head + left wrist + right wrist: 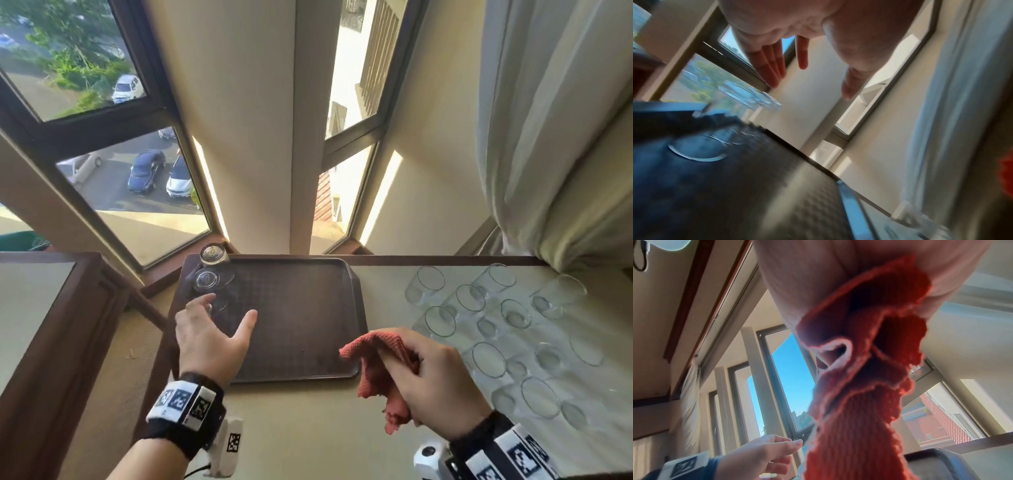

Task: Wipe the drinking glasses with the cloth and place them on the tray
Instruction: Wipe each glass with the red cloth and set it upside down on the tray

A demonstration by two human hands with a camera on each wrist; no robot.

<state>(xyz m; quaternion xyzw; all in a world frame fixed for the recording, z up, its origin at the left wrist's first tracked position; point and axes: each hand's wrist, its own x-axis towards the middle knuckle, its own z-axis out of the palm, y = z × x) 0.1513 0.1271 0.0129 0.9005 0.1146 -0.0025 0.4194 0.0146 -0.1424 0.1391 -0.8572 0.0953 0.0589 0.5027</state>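
A dark brown tray lies on the beige table. Three clear glasses stand upside down along its left edge: one at the far corner, one behind it, and a nearer one partly hidden by my left hand. That hand hovers open just over the nearest glass, fingers spread and holding nothing. In the left wrist view the straight fingers hang above a glass rim. My right hand grips a bunched red cloth by the tray's near right corner.
Several clear glasses stand close together on the table right of the tray. A wooden side table sits at the left, a white curtain hangs at the right, and windows and a wall pillar lie behind the tray.
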